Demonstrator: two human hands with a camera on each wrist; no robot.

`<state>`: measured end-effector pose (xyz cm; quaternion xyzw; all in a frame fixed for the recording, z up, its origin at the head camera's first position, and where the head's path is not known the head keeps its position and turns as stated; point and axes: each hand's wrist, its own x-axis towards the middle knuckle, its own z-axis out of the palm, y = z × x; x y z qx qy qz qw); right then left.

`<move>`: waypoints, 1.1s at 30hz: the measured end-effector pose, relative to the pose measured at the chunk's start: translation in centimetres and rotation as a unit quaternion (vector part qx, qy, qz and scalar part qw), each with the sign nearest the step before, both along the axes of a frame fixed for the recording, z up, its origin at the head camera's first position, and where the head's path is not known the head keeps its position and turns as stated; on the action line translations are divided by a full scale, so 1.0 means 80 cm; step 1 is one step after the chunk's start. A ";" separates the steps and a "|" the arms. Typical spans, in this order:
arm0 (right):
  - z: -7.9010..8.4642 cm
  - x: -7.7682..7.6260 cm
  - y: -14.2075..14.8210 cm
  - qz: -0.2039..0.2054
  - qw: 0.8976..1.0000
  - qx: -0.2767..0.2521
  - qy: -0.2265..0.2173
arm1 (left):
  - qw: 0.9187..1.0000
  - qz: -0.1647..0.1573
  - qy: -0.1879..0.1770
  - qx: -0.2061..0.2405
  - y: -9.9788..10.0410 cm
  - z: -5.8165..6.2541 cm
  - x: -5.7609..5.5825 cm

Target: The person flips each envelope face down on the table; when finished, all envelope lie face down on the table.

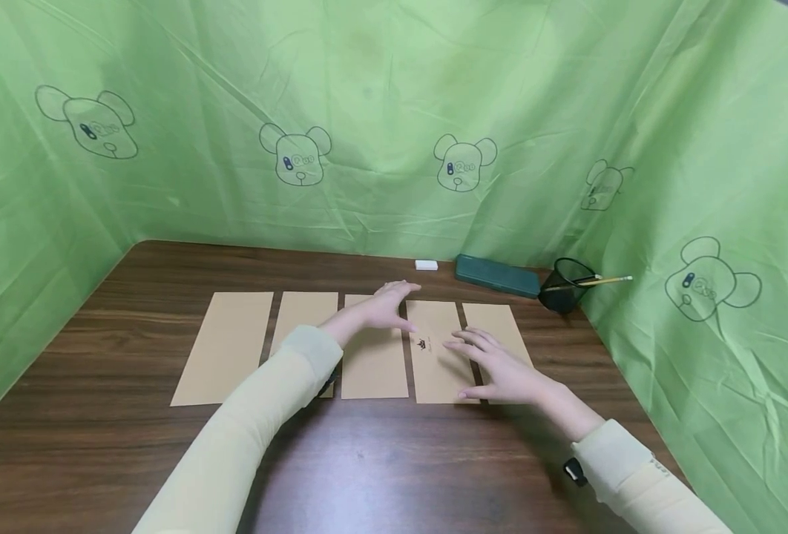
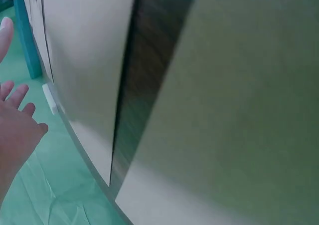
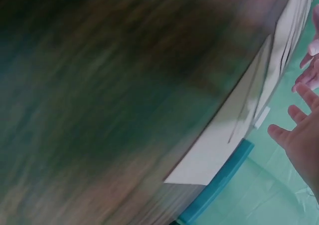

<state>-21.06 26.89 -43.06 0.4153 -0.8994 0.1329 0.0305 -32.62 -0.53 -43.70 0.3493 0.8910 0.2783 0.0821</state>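
Several flat tan paper rectangles [image 1: 223,348] lie side by side in a row on the table; whether they are cards or envelopes I cannot tell. The fourth sheet from the left [image 1: 434,378] bears a small dark crown print. My left hand [image 1: 387,305] hovers over the upper part of the middle sheet [image 1: 374,371], fingers extended and holding nothing. Over the two rightmost sheets is my right hand [image 1: 497,367], its fingers spread and slightly bent, also holding nothing. Both hands show above the tabletop in the wrist views, the left [image 2: 17,130] and the right [image 3: 301,135].
At the back of the dark wooden table [image 1: 367,467] lie a white eraser [image 1: 426,265] and a dark green case [image 1: 497,276]. A black mesh cup [image 1: 561,293] with pencils stands at the right edge. Green cloth [image 1: 367,89] encloses the back and sides.
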 end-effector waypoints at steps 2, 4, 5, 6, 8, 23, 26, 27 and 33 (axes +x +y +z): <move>-0.003 -0.001 0.005 0.003 1.000 0.002 -0.001 | 1.000 -0.005 -0.002 -0.006 0.004 -0.002 -0.001; -0.007 -0.002 0.010 0.007 1.000 0.006 -0.003 | 1.000 -0.009 -0.002 -0.017 0.008 -0.004 -0.002; -0.008 -0.002 0.012 0.008 1.000 0.007 -0.005 | 1.000 -0.009 -0.004 -0.023 0.009 -0.005 -0.002; -0.010 -0.003 0.014 0.007 1.000 0.009 -0.007 | 1.000 -0.007 -0.005 -0.029 0.011 -0.005 -0.003; -0.013 -0.003 0.018 0.006 1.000 0.014 -0.012 | 0.999 -0.003 -0.011 -0.040 0.012 -0.005 -0.003; -0.027 -0.004 0.025 -0.016 0.998 0.037 -0.055 | 0.994 0.000 -0.008 -0.108 0.014 -0.011 -0.012; -0.026 -0.004 0.023 -0.012 0.998 0.031 -0.051 | 0.995 -0.010 -0.017 -0.095 0.013 -0.009 -0.013; -0.026 -0.004 0.023 -0.011 0.998 0.030 -0.047 | 0.996 -0.013 -0.021 -0.090 0.013 -0.008 -0.013; -0.026 -0.005 0.022 -0.008 0.999 0.027 -0.045 | 0.998 -0.033 -0.023 -0.046 0.012 -0.005 -0.018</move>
